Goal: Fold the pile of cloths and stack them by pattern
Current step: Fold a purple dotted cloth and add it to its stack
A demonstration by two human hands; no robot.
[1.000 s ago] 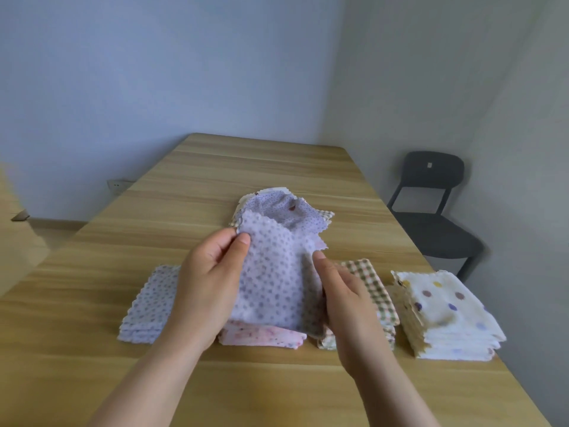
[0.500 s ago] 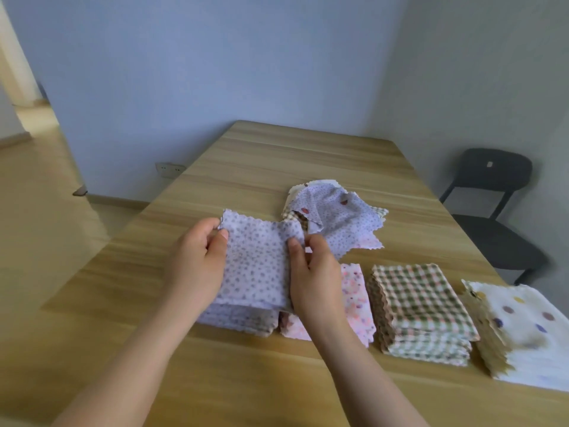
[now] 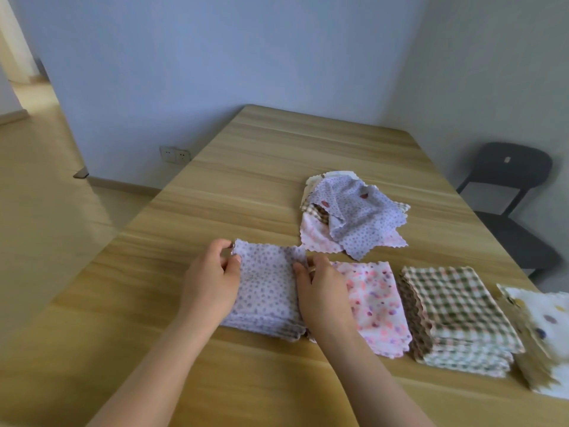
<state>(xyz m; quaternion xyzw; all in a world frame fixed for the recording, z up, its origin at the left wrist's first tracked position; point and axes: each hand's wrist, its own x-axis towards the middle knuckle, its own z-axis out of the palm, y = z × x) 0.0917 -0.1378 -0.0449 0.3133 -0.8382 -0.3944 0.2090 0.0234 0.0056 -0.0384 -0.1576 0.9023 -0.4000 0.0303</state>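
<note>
A folded lilac dotted cloth (image 3: 266,282) lies on top of the lilac stack (image 3: 261,326) near the table's front. My left hand (image 3: 212,280) pinches its far left corner. My right hand (image 3: 323,288) holds its right edge between thumb and fingers. To the right stand a pink flowered stack (image 3: 374,306), a green checked stack (image 3: 455,315) and a white big-dot stack (image 3: 545,337). Behind them sits the loose pile of unfolded cloths (image 3: 354,214), with a lilac one on top.
The wooden table (image 3: 277,167) stretches away to a blue wall. A dark chair (image 3: 508,192) stands beside the table's right edge. Left of the table is wooden floor, and a wall socket (image 3: 174,154) sits low on the wall.
Both hands have carried the folded lilac cloth left and down from in front of me onto the lilac stack. The view has swung left.
</note>
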